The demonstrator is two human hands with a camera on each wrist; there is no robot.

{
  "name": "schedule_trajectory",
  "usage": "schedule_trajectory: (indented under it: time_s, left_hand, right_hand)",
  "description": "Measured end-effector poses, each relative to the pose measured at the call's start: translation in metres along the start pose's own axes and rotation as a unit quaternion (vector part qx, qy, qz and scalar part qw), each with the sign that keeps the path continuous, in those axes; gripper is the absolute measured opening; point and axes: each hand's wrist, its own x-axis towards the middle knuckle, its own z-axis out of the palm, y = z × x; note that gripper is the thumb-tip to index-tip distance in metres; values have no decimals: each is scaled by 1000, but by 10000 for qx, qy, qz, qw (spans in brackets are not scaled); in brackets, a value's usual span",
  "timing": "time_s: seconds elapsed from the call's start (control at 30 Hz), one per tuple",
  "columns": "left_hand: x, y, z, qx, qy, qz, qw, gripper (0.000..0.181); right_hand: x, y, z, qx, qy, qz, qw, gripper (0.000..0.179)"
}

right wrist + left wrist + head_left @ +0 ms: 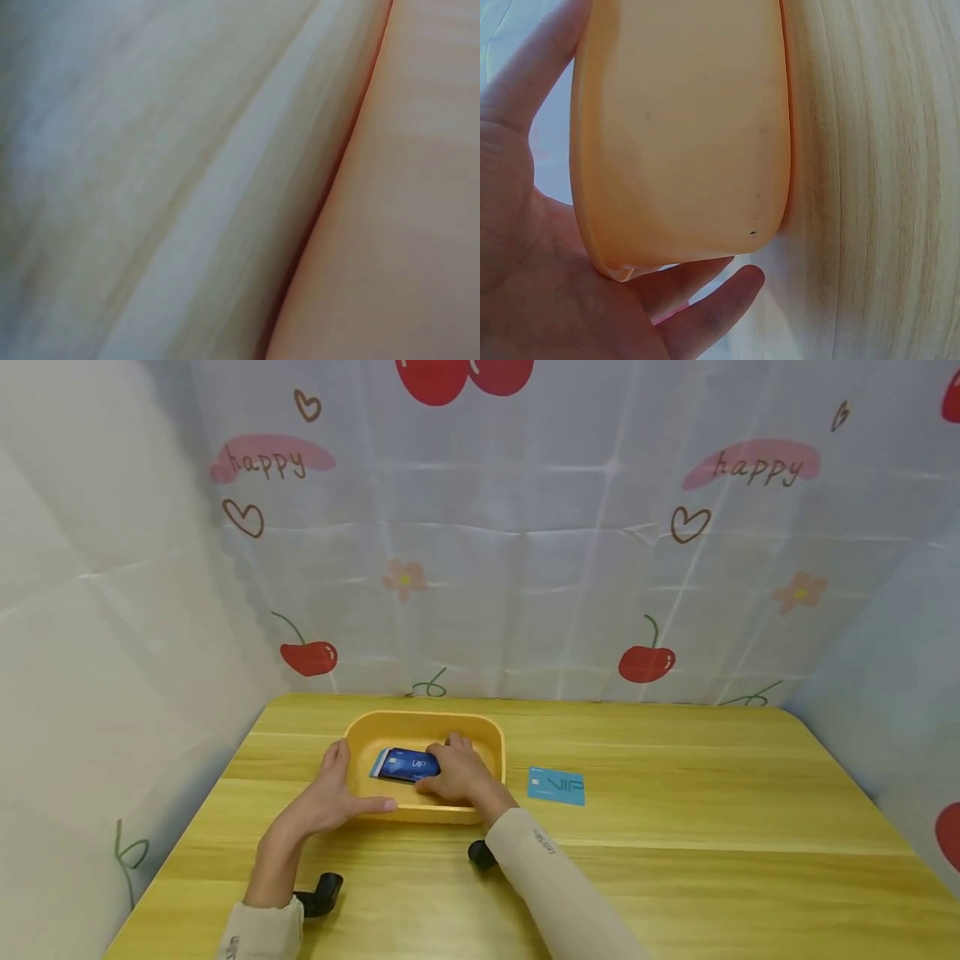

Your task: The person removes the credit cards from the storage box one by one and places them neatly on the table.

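A yellow plastic bin stands on the table. At its near left corner my left hand holds it, thumb along the front rim and fingers round the left end. The left wrist view shows that hand against the bin's outer wall. Inside the bin, my right hand grips the right end of a small stack of cards, a dark blue VIP card on top and light blue and white edges showing at the left. Its fingertips are partly hidden. The right wrist view shows only bin wall and tabletop.
To the right of the bin, a light blue VIP card lies flat on the wood-grain table. Black wrist-camera parts show beside the forearms. A white printed curtain hangs behind the table and at both sides.
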Motion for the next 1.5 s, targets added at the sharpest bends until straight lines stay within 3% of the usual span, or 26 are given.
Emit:
schedule_trajectory:
  time_s: [0.37, 0.7, 1.0, 1.23, 1.5]
  left_hand:
    - [0, 1, 0, 5, -14, -29, 10000, 133]
    - [0, 2, -1, 9, -2, 5, 10000, 133]
    - [0, 0, 0, -19, 7, -26, 10000, 134]
    - [-1, 1, 1, 14, -5, -80, 10000, 134]
    - [-1, 2, 1, -16, 14, 3, 10000, 134]
  right_hand:
    - [2, 3, 0, 220, 11, -49, 9997, 60]
    - [3, 1, -5, 981, 548, -172, 9935, 61]
    - [2, 2, -4, 1352, 489, -130, 9895, 61]
    - [-1, 2, -6, 1902, 518, -48, 9804, 59]
    - [-2, 0, -7, 1940, 480, -225, 9796, 55]
